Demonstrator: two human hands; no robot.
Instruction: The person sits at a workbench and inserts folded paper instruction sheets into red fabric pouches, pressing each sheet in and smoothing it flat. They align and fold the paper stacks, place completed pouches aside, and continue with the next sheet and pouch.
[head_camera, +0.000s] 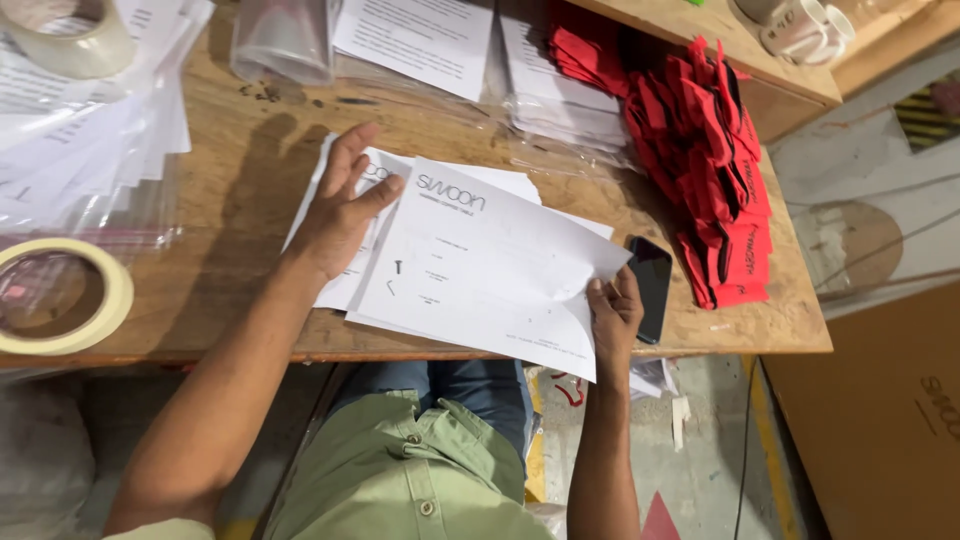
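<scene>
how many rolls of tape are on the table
2. One roll of tape lies flat at the table's left edge, near the left hand's forearm. The other roll sits at the top left corner, on paper sheets, partly cut off.

Worn plywood worktable (250, 160), raised wooden shelf (790, 75) behind, grey concrete floor (700, 470), cardboard box (880, 420)

At frame centre, the left hand (340, 205) pressed flat on a stack of printed sheets (480, 265) while the right hand (614, 312) pinched the top sheet's corner beside a black phone (652, 285); red fabric pieces (705, 150) lay upper right on the wooden table (250, 170).
</scene>
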